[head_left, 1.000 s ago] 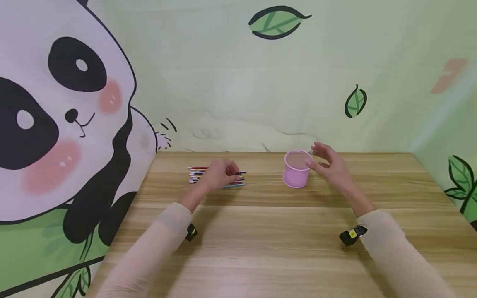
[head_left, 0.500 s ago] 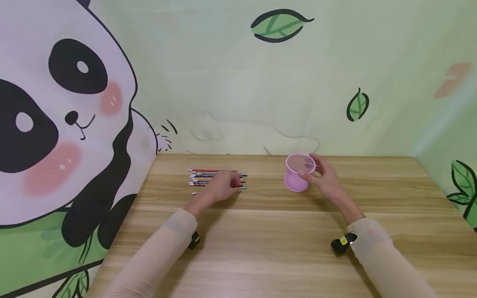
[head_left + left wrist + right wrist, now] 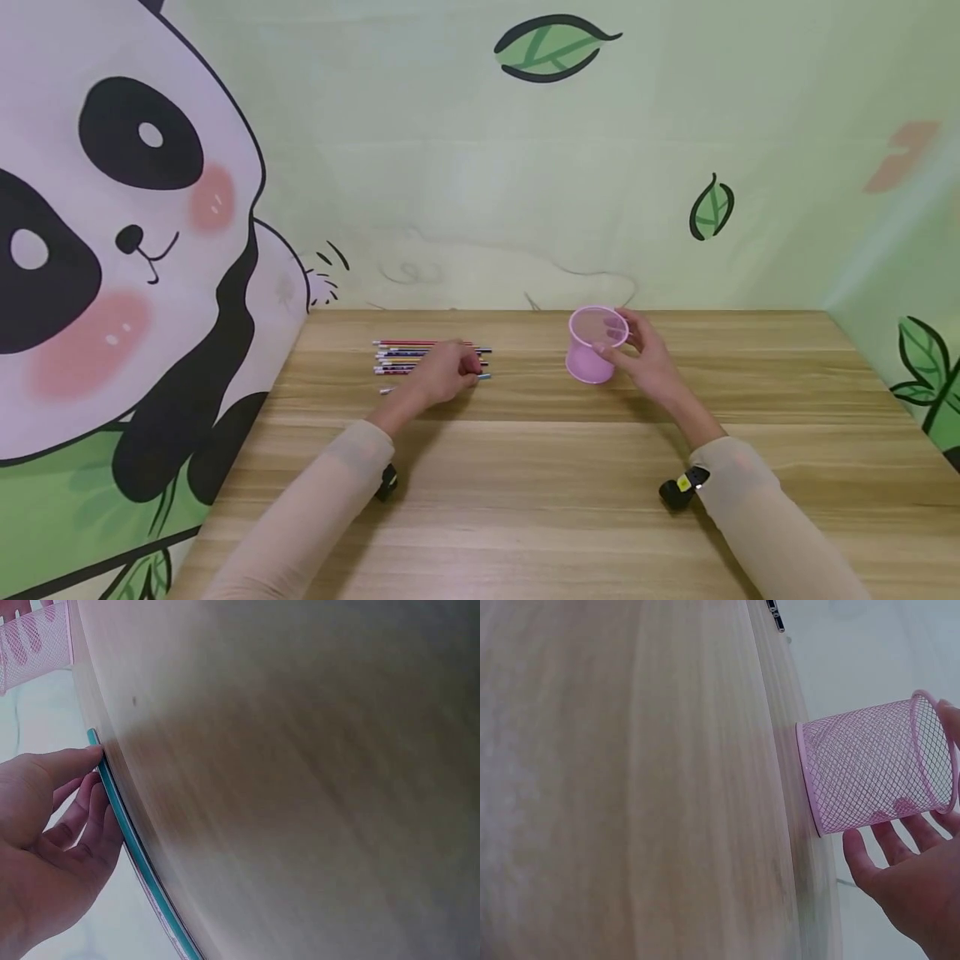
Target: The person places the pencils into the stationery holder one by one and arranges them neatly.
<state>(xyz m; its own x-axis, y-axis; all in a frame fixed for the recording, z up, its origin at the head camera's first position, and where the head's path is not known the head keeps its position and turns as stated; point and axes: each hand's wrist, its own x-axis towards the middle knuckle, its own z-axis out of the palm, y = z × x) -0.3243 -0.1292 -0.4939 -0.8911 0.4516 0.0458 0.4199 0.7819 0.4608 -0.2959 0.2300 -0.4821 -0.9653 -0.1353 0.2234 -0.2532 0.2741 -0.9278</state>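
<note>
My left hand [image 3: 444,372] is over the front of a row of pencils [image 3: 396,356]. Its thumb and fingers pinch a teal pencil [image 3: 142,859], which lies at the table surface a little apart from the others. Much of that pencil is hidden under the hand in the head view. A pink mesh pen holder [image 3: 588,360] stands upright on the table to the right. Around its right side my right hand [image 3: 651,358] holds it, with the thumb in front and the fingers behind. Through the mesh [image 3: 862,765] no pencils are visible.
The wooden table [image 3: 525,500] meets a wall [image 3: 450,167] with a printed panda and leaves just behind the pencils and pen holder. Small black cameras are strapped at both wrists, such as the right one [image 3: 678,493].
My left hand has shifted toward the front, drawing the teal pencil away from the row. My right hand has closed in on the pen holder, its fingers now around the side.
</note>
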